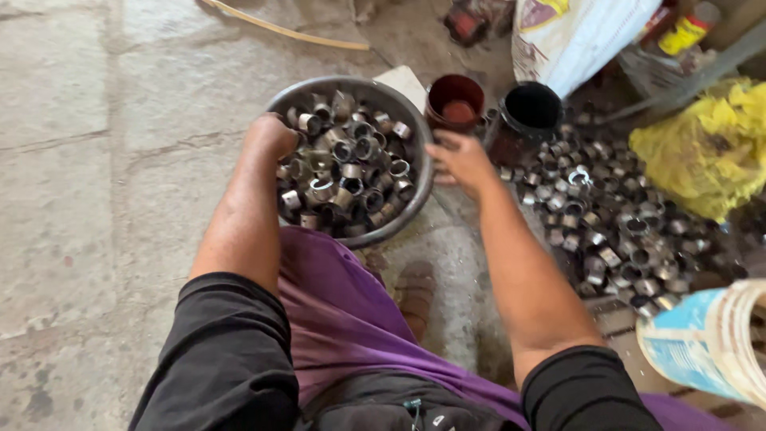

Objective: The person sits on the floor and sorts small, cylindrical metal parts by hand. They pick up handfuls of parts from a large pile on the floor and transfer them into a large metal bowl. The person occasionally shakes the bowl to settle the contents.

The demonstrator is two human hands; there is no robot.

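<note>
Head view: left hand [271, 136] curls into the metal rings [351, 172] at the bowl's [415, 203] left rim, grip hidden; right hand [461, 162], loosely spread and empty, hovers just beyond its right rim

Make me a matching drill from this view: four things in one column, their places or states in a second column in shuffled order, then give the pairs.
Things:
1. metal bowl
2. left hand
3. right hand
4. yellow plastic bag

Places or states:
A. crumpled at the right edge, beyond the loose pile of rings on the floor
B. at the bowl's left rim, fingers down among the rings
C. on the stone floor, filled with short metal rings
D. blurred, between the bowl's right rim and the dark pot

Pairs: 1-C, 2-B, 3-D, 4-A
</note>
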